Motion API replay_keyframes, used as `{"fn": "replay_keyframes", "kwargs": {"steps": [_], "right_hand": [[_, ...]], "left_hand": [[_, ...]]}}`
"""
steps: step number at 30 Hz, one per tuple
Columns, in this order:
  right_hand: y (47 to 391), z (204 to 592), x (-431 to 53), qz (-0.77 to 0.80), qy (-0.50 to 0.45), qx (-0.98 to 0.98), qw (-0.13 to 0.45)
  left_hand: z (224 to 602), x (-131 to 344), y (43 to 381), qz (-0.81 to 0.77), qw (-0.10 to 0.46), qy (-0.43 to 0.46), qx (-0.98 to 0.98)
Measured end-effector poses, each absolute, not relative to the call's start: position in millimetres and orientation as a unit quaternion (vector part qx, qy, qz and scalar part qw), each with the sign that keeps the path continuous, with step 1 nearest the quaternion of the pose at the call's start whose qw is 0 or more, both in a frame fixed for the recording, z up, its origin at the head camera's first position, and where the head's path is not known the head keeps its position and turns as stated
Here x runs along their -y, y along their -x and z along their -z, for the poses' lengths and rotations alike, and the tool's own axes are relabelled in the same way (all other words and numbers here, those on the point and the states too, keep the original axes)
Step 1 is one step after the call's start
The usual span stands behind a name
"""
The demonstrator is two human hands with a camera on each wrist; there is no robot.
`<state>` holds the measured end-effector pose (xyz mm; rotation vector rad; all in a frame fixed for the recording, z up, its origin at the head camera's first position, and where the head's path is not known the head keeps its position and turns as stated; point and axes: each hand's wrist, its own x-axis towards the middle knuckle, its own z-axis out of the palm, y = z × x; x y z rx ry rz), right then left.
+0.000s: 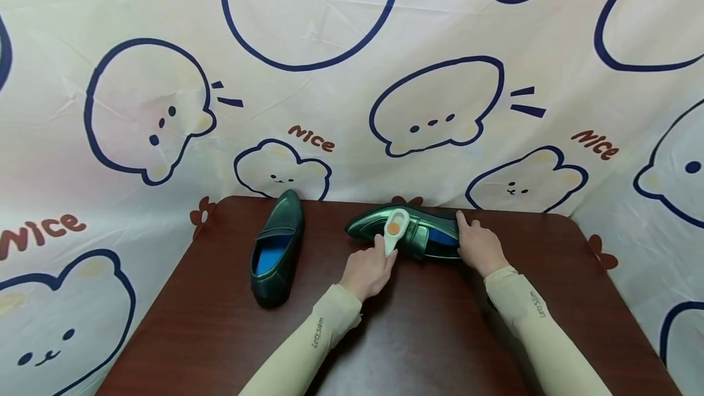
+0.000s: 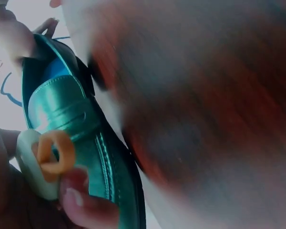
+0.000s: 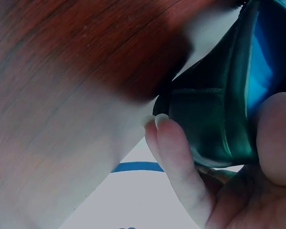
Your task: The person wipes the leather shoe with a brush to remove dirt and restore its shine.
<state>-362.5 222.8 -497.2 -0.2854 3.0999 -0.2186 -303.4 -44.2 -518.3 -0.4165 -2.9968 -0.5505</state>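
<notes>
A shiny dark-green loafer [image 1: 365,223] with a blue insole lies sideways near the table's back edge, its toe to the left. My left hand [image 1: 365,271] holds a small white tool with a rounded end and an orange middle [image 1: 394,228], over the front of this loafer. Close up in the left wrist view, the orange part is a raised loop [image 2: 61,151]; the tool's underside is hidden. My right hand [image 1: 481,246] grips the loafer's heel [image 3: 200,119], thumb at the opening and fingers around the back.
A matching green loafer [image 1: 275,289] stands to the left, toe pointing at the back edge. The brown wooden table [image 1: 418,335] meets a white cloth [image 1: 341,102] printed with cartoon bears, hanging behind and along both sides.
</notes>
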Motion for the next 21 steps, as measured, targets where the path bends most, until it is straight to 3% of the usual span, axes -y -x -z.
{"fn": "replay_keyframes", "kwargs": {"steps": [21], "right_hand": [[368, 499, -222, 0.069, 0.089, -0.994, 0.014]], "left_hand": [[525, 90, 289, 0.17, 0.046, 0.052, 0.983]]}}
